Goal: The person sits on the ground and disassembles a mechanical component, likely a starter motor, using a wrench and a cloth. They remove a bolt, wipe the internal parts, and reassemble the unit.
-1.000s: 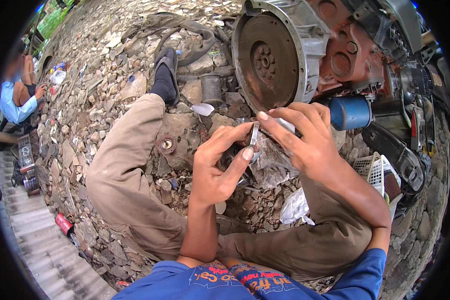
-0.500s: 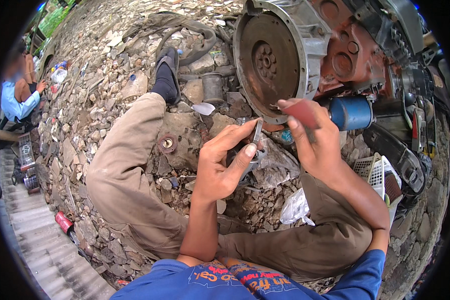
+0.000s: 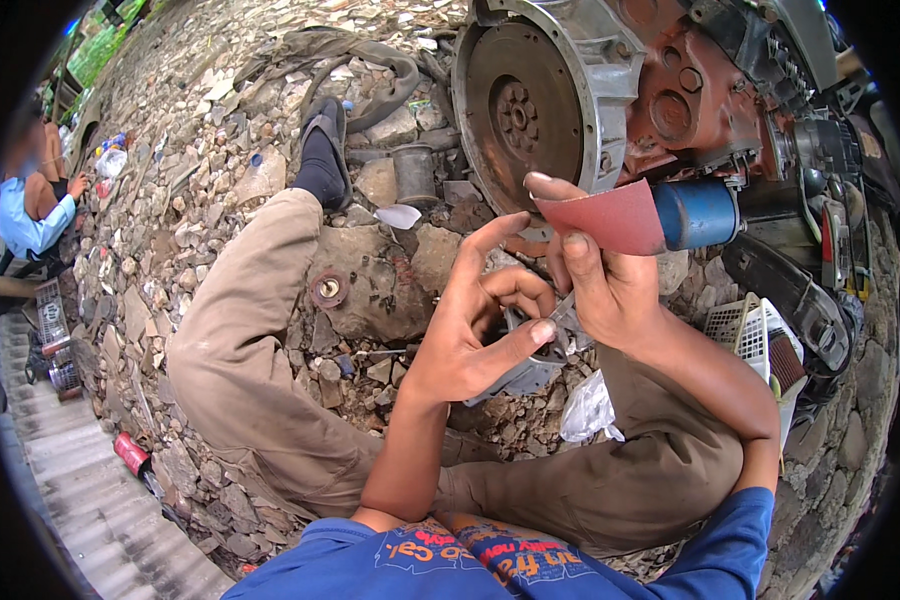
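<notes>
My right hand (image 3: 615, 295) grips a curved sheet of reddish sandpaper (image 3: 610, 218), pinched between thumb and fingers. Just left of it, my left hand (image 3: 460, 340) has its index finger raised and its thumb and other fingers closed around a small flat metal piece (image 3: 563, 308). The piece's far end meets the fingers of my right hand, and its exact shape is partly hidden. Below my left hand a grey part (image 3: 530, 378) rests on the stones, mostly covered by the fingers. A small round metal part (image 3: 328, 288) lies on a flat rock to the left.
An engine block (image 3: 670, 100) with a large flywheel (image 3: 520, 110) and a blue filter (image 3: 700, 213) stands ahead. A white plastic basket (image 3: 755, 345) is at the right, a clear plastic bag (image 3: 588, 408) between my legs. Another person (image 3: 35, 210) sits far left beyond the rubble.
My right hand has come down and closer to my left, turning the sandpaper's face into view. The metal piece, upright before, has tilted and moved lower right; my left index finger has lifted off it.
</notes>
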A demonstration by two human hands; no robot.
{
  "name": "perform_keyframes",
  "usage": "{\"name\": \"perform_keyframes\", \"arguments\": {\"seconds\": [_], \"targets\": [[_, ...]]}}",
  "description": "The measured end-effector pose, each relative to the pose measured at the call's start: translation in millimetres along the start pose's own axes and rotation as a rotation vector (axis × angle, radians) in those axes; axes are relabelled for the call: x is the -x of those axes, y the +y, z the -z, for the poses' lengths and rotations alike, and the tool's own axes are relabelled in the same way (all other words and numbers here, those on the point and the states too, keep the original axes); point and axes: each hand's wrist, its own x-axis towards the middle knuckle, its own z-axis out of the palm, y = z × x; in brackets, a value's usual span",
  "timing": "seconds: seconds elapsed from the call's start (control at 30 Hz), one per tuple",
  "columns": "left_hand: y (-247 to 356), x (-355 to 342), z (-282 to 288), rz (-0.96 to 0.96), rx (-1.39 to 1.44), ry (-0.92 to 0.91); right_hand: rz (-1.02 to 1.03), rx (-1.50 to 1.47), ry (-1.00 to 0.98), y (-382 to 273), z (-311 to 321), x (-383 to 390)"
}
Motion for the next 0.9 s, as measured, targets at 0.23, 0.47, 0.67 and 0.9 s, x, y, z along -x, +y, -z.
{"name": "perform_keyframes", "arguments": {"seconds": [0.23,0.47,0.67,0.9], "targets": [[-10.2,-0.4,4.9,0.296,0.294,-0.086,-0.016,0.114,0.033,3.8,4.7,-4.0],[-17.2,-1.8,-2.1,0.213,0.128,-0.224,-0.129,0.183,0.111,1.2,-0.3,-6.6],[6.2,-1.1,-6.0,-0.020,-0.417,-0.110,-0.165,-0.039,0.259,-1.5,25.6,-8.2],[13.9,-0.1,-1.5,-0.057,-0.603,0.026,0.149,0.550,-0.029,-33.5,35.5,-3.8]]}}
